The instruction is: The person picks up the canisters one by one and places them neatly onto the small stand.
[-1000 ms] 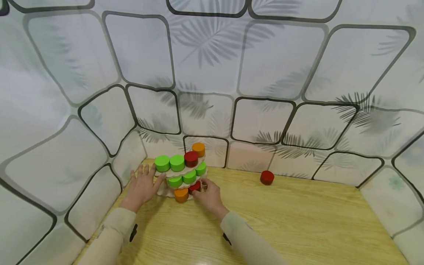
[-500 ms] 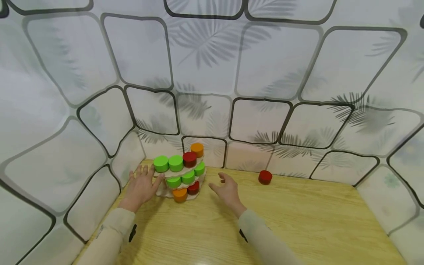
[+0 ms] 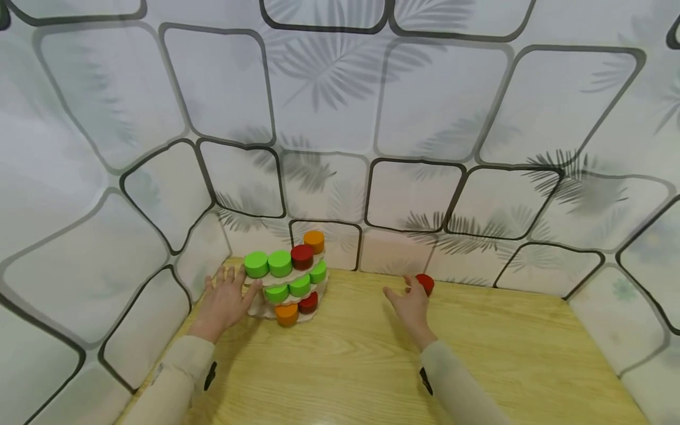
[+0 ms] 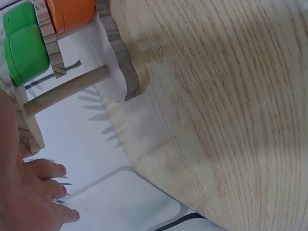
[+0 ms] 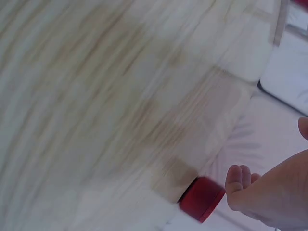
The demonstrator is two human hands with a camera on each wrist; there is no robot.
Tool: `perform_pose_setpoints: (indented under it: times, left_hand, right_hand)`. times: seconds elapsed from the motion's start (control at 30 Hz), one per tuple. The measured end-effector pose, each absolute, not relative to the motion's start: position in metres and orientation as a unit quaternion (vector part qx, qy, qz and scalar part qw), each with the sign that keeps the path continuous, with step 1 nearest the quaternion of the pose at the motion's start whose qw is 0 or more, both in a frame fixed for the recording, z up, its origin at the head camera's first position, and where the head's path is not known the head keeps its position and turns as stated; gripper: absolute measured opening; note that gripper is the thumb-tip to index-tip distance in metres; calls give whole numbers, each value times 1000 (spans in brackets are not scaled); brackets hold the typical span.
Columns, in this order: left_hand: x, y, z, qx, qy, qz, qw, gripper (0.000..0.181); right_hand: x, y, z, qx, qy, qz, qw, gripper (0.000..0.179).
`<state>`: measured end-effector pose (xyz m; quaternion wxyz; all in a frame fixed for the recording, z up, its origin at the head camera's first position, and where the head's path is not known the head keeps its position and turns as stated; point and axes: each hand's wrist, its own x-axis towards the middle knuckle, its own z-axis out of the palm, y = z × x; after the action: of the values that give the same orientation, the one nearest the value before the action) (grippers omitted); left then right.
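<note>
A tiered wooden stand (image 3: 259,308) with scalloped shelves carries green, red and orange round blocks at the left of the table. My left hand (image 3: 223,304) lies against its left side, fingers spread and thumb along the shelf edge. In the left wrist view, a wooden post (image 4: 67,89) joins two of the shelves, near a green block (image 4: 30,54) and an orange block (image 4: 77,13). By the back wall, a loose red round block (image 3: 427,283) sits on the table. My right hand (image 3: 414,313) is right beside it, holding nothing, fingers slightly bent.
The wood-grain table (image 3: 340,360) meets a patterned back wall (image 3: 404,195) and a left side wall (image 3: 143,295). The stand is close to the back left corner. At the right, another patterned wall (image 3: 650,307) bounds the table.
My right hand has left the red block on the stand's lowest shelf and moved right to the loose red block. My left hand stays at the stand.
</note>
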<state>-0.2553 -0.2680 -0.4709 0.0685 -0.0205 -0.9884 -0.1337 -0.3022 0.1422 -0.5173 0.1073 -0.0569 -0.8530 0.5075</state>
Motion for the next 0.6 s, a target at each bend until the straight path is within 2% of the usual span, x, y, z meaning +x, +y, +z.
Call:
perform_pose_setpoints:
  times: [0.6]
  left_hand:
    - [-258, -270, -474, -19, -988, -140, 67, 82]
  right_hand:
    - [-311, 191, -524, -137, -840, 499, 163, 60]
